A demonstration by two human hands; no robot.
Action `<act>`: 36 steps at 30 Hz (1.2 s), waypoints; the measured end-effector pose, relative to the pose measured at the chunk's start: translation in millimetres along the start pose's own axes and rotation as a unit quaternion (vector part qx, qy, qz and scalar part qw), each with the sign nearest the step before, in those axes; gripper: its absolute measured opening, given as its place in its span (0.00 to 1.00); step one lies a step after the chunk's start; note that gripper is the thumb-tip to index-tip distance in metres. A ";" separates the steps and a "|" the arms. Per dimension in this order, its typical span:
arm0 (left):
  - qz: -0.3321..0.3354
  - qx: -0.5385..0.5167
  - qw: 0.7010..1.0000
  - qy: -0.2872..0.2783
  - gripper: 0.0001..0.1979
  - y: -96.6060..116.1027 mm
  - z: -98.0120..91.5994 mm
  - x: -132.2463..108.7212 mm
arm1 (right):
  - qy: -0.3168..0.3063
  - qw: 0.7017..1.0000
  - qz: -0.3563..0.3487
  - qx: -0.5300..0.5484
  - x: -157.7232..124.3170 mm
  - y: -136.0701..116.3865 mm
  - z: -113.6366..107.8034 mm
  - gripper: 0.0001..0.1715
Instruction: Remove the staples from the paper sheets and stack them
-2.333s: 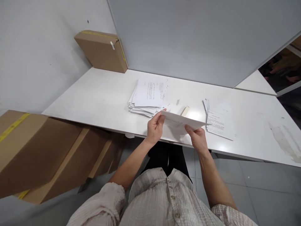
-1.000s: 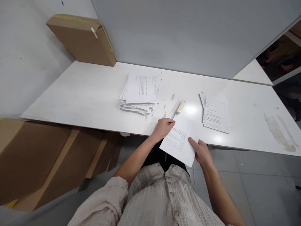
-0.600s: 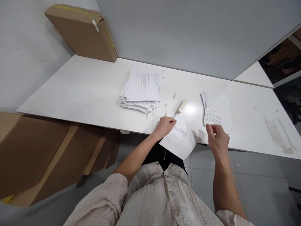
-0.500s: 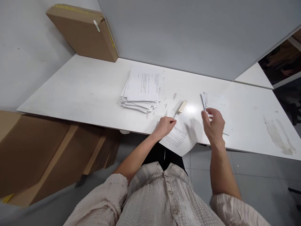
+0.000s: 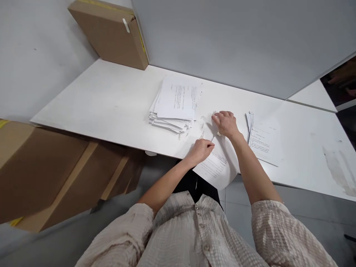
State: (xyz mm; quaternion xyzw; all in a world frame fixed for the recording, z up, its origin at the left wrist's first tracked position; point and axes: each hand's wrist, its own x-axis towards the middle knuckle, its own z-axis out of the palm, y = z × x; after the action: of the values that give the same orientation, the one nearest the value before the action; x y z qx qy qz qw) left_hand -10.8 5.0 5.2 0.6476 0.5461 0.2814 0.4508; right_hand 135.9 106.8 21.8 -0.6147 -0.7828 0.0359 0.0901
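Near the table's front edge my left hand (image 5: 204, 148) pinches a thin strip, over a printed sheet (image 5: 214, 167) that curls past the edge. My right hand (image 5: 226, 123) rests at the top of that sheet, fingers bent together. Under its palm a small cream-coloured object (image 5: 219, 133) is mostly covered, and whether the fingers grip anything is hidden. Left of my hands lies a thick, uneven stack of printed paper (image 5: 176, 98). To the right are a printed sheet (image 5: 264, 144) and a narrow bundle of folded paper (image 5: 249, 124).
A flat cardboard box (image 5: 111, 35) leans on the wall at the back left of the white table (image 5: 111, 100). Larger cardboard boxes (image 5: 41, 167) stand below the left front edge. A grey panel (image 5: 222, 40) rises behind the table.
My right hand has moved left from the folded bundle to the top of the sheet, over the cream-coloured object. The view has shifted slightly; my left hand still pinches the strip.
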 end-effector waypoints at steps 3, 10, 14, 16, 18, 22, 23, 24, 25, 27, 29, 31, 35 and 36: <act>0.005 -0.003 1.000 -0.001 0.10 -1.2 0.0 0.5 | -0.019 1.000 -0.006 -0.019 -0.4 -0.6 0.0 0.29; 0.013 -0.006 1.000 0.001 0.10 -3.6 0.1 0.8 | -0.025 0.999 -0.009 -0.043 -2.0 -3.7 5.1 0.28; 0.012 -0.011 1.000 0.003 0.10 -2.6 -0.8 0.9 | -0.002 0.998 -0.015 -0.067 -4.3 -6.3 8.9 0.29; 0.014 -0.019 1.000 0.001 0.10 -2.0 -1.0 1.3 | 0.027 0.996 -0.025 -0.084 -5.2 -7.7 10.2 0.29; 0.013 -0.025 1.000 -0.003 0.09 -1.8 -0.9 1.5 | 0.047 0.994 -0.033 -0.098 -5.5 -8.7 10.7 0.28; 0.011 -0.020 1.000 0.004 0.09 -1.6 -0.1 0.4 | 0.029 0.995 -0.031 -0.092 -4.4 -8.6 9.7 0.28; 0.013 -0.018 1.000 0.005 0.10 -1.2 0.1 -0.1 | 0.022 0.996 -0.028 -0.085 -3.6 -8.2 9.3 0.28; 0.017 -0.017 1.000 0.005 0.10 -0.7 0.0 -0.6 | 0.014 0.997 -0.025 -0.078 -2.6 -7.6 8.8 0.28; 0.020 -0.016 1.000 0.004 0.10 0.0 -0.1 -1.1 | 0.006 0.997 -0.020 -0.070 -1.1 -6.9 8.2 0.28; 0.021 -0.015 1.000 0.004 0.10 1.7 -0.5 -1.9 | -0.019 0.999 -0.005 -0.050 3.1 -5.1 6.3 0.29; 0.018 -0.014 1.000 0.006 0.10 3.3 -1.2 -2.6 | -0.033 0.999 0.007 -0.012 7.5 -2.6 1.7 0.29; 0.010 -0.021 1.000 0.002 0.10 4.1 -2.2 -4.6 | -0.002 0.999 0.010 0.054 7.5 0.8 -7.3 0.28; -0.008 -0.049 0.999 -0.006 0.10 3.5 -7.6 -19.9 | 0.154 0.960 0.086 0.217 -32.4 9.6 -34.7 0.30; -0.007 -0.056 0.998 -0.008 0.10 3.0 -10.1 -26.3 | 0.170 0.945 0.122 0.251 -53.5 11.7 -40.8 0.29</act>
State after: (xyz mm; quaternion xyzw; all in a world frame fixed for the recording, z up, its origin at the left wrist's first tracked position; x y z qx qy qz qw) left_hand -24.4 -17.5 15.7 0.6199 0.5302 0.3036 0.4924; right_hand 166.9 55.5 54.7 -0.6597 -0.6405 0.1368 0.3684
